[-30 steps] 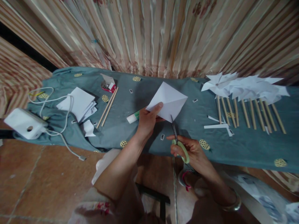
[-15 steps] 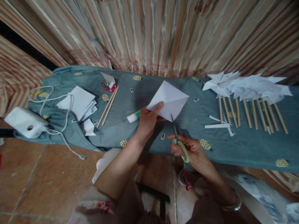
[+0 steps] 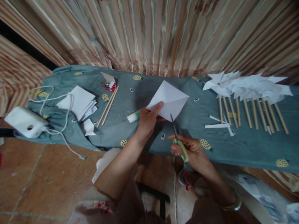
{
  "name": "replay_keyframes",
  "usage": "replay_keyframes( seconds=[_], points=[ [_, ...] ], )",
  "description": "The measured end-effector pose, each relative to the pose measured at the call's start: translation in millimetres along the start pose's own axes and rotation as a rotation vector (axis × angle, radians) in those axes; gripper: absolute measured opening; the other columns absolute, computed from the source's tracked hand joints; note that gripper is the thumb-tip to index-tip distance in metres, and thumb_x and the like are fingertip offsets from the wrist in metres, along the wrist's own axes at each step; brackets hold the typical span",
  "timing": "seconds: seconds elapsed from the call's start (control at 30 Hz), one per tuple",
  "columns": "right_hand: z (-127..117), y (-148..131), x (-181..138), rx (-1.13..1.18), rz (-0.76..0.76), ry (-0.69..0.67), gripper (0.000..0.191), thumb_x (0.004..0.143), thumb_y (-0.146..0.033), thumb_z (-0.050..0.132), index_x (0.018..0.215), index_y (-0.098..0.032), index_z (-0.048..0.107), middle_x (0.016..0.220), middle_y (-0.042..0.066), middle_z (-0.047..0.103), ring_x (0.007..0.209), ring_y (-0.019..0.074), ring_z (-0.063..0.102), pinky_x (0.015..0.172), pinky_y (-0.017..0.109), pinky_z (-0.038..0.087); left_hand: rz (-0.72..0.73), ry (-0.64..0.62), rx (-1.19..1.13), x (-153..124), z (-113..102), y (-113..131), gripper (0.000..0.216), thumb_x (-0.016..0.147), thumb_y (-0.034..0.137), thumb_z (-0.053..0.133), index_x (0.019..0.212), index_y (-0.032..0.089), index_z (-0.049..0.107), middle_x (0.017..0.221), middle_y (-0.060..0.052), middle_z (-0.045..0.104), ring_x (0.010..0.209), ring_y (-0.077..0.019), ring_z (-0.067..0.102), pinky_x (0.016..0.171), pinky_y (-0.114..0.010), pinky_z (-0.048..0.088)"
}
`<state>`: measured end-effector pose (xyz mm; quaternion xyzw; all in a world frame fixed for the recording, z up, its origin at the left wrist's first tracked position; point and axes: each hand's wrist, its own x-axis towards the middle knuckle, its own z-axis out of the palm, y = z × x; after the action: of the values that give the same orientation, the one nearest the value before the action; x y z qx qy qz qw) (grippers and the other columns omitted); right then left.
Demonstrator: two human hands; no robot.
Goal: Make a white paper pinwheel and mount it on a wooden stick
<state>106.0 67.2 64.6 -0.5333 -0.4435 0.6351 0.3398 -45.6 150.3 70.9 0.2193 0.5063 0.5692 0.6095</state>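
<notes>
My left hand (image 3: 149, 119) pinches the left side of a square white sheet of paper (image 3: 171, 98), thumb on top and fingers underneath. Crease lines cross the sheet, which is turned corner-up like a diamond. In my right hand (image 3: 188, 151) is a pair of scissors (image 3: 179, 144) with pale green handles. Its blades meet the paper at the lower corner; one blade lies over the sheet, and whether the other is beneath it is hidden. A glue stick (image 3: 133, 117) with a white cap and green body lies beside my left hand, partly covered by it.
Paper pinwheels (image 3: 249, 87) on wooden sticks lie at the right, near paper strips (image 3: 217, 125). At left are stacked white sheets (image 3: 80, 99), two sticks (image 3: 109, 107), a small red box (image 3: 108, 84) of metal bits, and a white device (image 3: 25, 122) with a cable.
Hardly anything differs. The paper and my left hand stay in place, while the scissors' tip shifts very slightly at the lower corner.
</notes>
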Motion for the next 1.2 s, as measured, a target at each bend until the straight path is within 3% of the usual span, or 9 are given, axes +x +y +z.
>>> replay_keyframes(
  seconds=[0.2, 0.4, 0.63, 1.2],
  points=[
    [1.5, 1.1, 0.2, 0.029, 0.006, 0.025, 0.039, 0.062, -0.051, 0.082, 0.087, -0.022, 0.075, 0.054, -0.003, 0.059, 0.051, 0.01, 0.052, 0.049, 0.023, 0.046, 0.008, -0.049, 0.001, -2.2, 0.6, -1.8, 0.027, 0.066, 0.04, 0.079, 0.075, 0.017, 0.068, 0.072, -0.005, 0.074, 0.062, -0.018, 0.069, 0.05, -0.025, 0.053],
    [2.7, -2.5, 1.5, 0.056, 0.025, 0.034, 0.04, 0.057, -0.053, 0.084, 0.083, -0.022, 0.075, 0.054, -0.003, 0.061, 0.049, 0.0103, 0.054, 0.048, 0.023, 0.048, -0.018, -0.021, 0.02, -1.5, 0.8, -1.1, 0.025, 0.066, 0.04, 0.079, 0.075, 0.018, 0.068, 0.07, -0.004, 0.073, 0.063, -0.018, 0.069, 0.051, -0.025, 0.053],
    [0.9, 1.0, 1.7, 0.02, 0.001, 0.026, 0.038, 0.062, -0.049, 0.083, 0.087, -0.023, 0.076, 0.056, -0.002, 0.062, 0.051, 0.0109, 0.055, 0.049, 0.023, 0.047, 0.008, -0.066, -0.018, -2.5, -0.7, -4.6, 0.022, 0.068, 0.036, 0.077, 0.074, 0.017, 0.068, 0.072, -0.004, 0.073, 0.06, -0.0181, 0.069, 0.054, -0.029, 0.056],
    [1.7, -4.4, 3.2, 0.054, 0.006, 0.019, 0.036, 0.061, -0.052, 0.082, 0.082, -0.023, 0.076, 0.052, -0.003, 0.059, 0.05, 0.0103, 0.054, 0.052, 0.024, 0.05, -0.028, -0.074, -0.004, -6.2, 2.2, -5.8, 0.025, 0.067, 0.037, 0.078, 0.074, 0.016, 0.067, 0.07, -0.005, 0.073, 0.063, -0.0184, 0.069, 0.052, -0.026, 0.053]
  ],
)
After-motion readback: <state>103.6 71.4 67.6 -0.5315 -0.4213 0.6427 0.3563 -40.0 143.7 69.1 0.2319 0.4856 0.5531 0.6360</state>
